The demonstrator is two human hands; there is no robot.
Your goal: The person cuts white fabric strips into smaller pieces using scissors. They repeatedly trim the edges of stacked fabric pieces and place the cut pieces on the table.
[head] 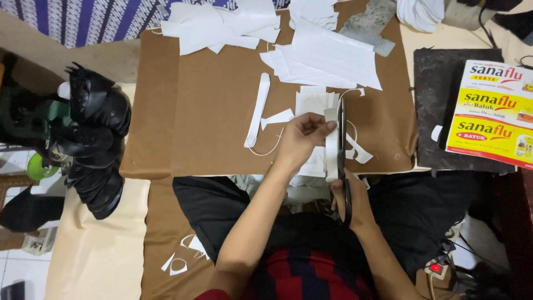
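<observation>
We wear a red top (311, 280) crossed with dark navy checks, and black trousers (222, 208) over our lap. Our forearms are bare, and both hands (302, 139) carry no gloves, rings or watch.

Left hand (302, 138): forearm bare, running up from lower centre, angled right toward wrist. Wrist bent slightly, palm down. Fingers (323, 126) extended rightward, pinched with thumb, closed grip.

Right hand (348, 201): lower and nearer body than left. Forearm bare, rising from lower right, angled left. Hand curled, knuckles up, fingers wrapped tight; fingertips hidden.

Hands near each other, not touching; left ahead of right. Both elbows bent, tucked near torso, forearms converging toward work. Upper arms out of view below frame edge.
</observation>
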